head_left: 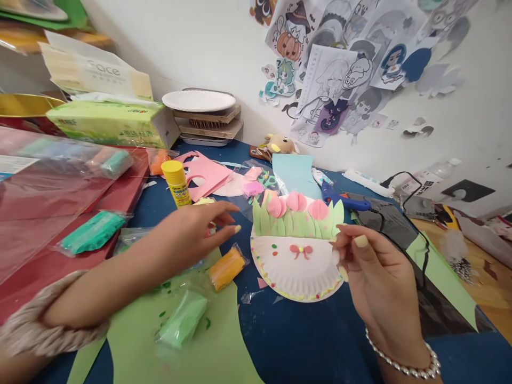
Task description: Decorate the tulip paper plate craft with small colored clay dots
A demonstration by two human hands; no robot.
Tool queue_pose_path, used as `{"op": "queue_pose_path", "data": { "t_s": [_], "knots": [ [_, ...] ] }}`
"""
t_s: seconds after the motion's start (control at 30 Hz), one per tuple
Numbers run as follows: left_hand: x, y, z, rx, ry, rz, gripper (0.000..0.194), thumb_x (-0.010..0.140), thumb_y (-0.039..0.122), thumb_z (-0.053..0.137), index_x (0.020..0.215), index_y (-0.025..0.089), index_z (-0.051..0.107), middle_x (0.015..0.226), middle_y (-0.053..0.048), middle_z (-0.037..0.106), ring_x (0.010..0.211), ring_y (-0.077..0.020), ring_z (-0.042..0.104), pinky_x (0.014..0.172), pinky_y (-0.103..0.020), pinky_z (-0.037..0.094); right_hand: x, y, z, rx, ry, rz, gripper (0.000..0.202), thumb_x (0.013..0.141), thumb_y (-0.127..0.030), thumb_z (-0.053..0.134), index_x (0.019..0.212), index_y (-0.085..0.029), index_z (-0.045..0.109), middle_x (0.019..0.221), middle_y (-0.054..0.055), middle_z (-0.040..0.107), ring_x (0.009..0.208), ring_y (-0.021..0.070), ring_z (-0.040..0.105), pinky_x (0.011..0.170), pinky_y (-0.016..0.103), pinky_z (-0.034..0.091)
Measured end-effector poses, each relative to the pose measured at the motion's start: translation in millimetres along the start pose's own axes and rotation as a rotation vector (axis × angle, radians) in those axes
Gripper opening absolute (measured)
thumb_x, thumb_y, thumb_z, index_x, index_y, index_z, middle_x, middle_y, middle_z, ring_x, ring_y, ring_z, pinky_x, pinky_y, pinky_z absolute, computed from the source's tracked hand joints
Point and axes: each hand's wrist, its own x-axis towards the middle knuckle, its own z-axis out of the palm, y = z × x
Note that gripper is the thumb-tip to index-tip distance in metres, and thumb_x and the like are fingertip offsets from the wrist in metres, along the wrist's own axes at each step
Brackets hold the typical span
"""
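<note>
My right hand (380, 282) pinches the right edge of a decorated paper plate (298, 272). The plate carries green paper grass, pink paper tulips, a small red bow, coloured dots and a yellow rim trim. To the left of it, my left hand (200, 229) hovers with fingers apart and nothing visibly in them. Small pale yellow and red bits show partly behind those fingers. Close by stand a yellow glue stick (176, 184) and an orange clay packet (227, 268). Below lies a light green clay packet (183, 314) on green paper (208, 352).
A blue hot glue gun (346, 201) with a black cord lies behind the plate. Pink paper scraps (206, 173) and a light blue sheet (293, 173) sit farther back. Left are a teal clay packet (94, 233), red folders (52, 224) and a tissue pack (116, 122).
</note>
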Motion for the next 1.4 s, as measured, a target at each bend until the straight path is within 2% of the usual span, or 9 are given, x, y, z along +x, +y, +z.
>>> {"op": "queue_pose_path", "data": {
  "t_s": [0.2,0.37,0.47,0.63,0.73,0.87,1.1,1.23,1.4],
  "knots": [
    [29.4,6.7,17.3,-0.017,-0.094,0.066,0.046,0.078,0.04,0.045,0.118,0.017,0.046,0.097,-0.009,0.069,0.086,-0.0268,0.063,0.071,-0.036,0.045,0.8,1.1,0.2,0.025,0.048,0.03,0.008,0.067,-0.026,0.072,0.068,-0.024,0.065,0.057,-0.003,0.054,0.047,0.0057,0.046,0.041,0.016,0.038],
    [38.8,11.6,20.2,-0.208,-0.086,-0.008,0.057,0.071,0.036,0.056,0.122,0.015,0.041,0.089,-0.007,0.07,0.082,-0.0249,0.062,0.067,-0.032,0.043,-0.6,0.7,1.1,0.014,-0.014,0.059,0.018,0.08,-0.037,0.057,0.078,-0.023,0.068,0.063,0.0,0.059,0.052,0.0067,0.049,0.045,0.017,0.042],
    [43.4,9.7,24.1,-0.28,-0.093,-0.047,0.065,0.067,0.039,0.059,0.123,0.014,0.039,0.085,-0.006,0.07,0.079,-0.0249,0.062,0.065,-0.032,0.044,-1.4,1.5,0.0,0.011,0.0,0.072,0.011,0.074,-0.035,0.065,0.072,-0.024,0.066,0.058,-0.003,0.054,0.048,0.0048,0.045,0.043,0.015,0.038],
    [51.3,4.8,26.8,-0.446,-0.125,-0.081,0.058,0.061,0.04,0.065,0.11,0.013,0.051,0.081,-0.005,0.068,0.078,-0.0237,0.062,0.067,-0.032,0.047,-1.7,1.6,-0.1,0.006,0.018,0.094,0.015,0.076,-0.037,0.062,0.07,-0.023,0.064,0.058,-0.003,0.052,0.05,0.0059,0.044,0.043,0.016,0.036],
    [50.6,6.8,23.6,-0.556,-0.175,-0.093,0.044,0.06,0.042,0.067,0.094,0.016,0.06,0.08,-0.003,0.068,0.076,-0.0215,0.063,0.068,-0.031,0.05,-1.9,0.9,1.1,0.009,0.038,0.108,0.026,0.081,-0.042,0.053,0.068,-0.022,0.064,0.06,-0.001,0.053,0.051,0.0075,0.043,0.042,0.018,0.036],
    [43.1,14.5,17.3,-0.748,-0.227,-0.129,0.03,0.062,0.042,0.067,0.081,0.019,0.063,0.084,-0.001,0.066,0.085,-0.0199,0.062,0.076,-0.03,0.051,-2.0,2.0,0.8,-0.024,0.059,0.122,0.008,0.073,-0.032,0.066,0.078,-0.025,0.065,0.059,-0.002,0.052,0.05,0.0079,0.042,0.043,0.018,0.035],
    [35.8,21.9,14.6,-0.899,-0.299,-0.216,0.037,0.06,0.037,0.071,0.086,0.018,0.053,0.083,-0.002,0.063,0.082,-0.0175,0.062,0.077,-0.032,0.051,-1.6,1.2,0.9,-0.015,0.026,0.079,0.022,0.078,-0.039,0.058,0.065,-0.021,0.063,0.06,-0.001,0.052,0.05,0.0078,0.042,0.042,0.019,0.035],
    [36.5,23.5,16.2,-0.895,-0.314,-0.235,0.039,0.061,0.035,0.071,0.089,0.017,0.05,0.078,-0.001,0.063,0.079,-0.0186,0.063,0.076,-0.033,0.051,-2.2,0.6,2.2,-0.044,0.036,0.102,0.009,0.076,-0.032,0.062,0.079,-0.025,0.067,0.061,-0.001,0.056,0.051,0.0077,0.046,0.045,0.019,0.039],
    [35.5,27.4,17.0,-0.902,-0.345,-0.23,0.034,0.065,0.032,0.067,0.092,0.016,0.054,0.093,-0.005,0.064,0.091,-0.0206,0.061,0.076,-0.031,0.051,-1.5,3.5,-0.1,-0.065,0.015,0.099,0.005,0.07,-0.028,0.069,0.074,-0.025,0.066,0.056,-0.002,0.058,0.05,0.0095,0.049,0.044,0.021,0.041]
  ]
}}
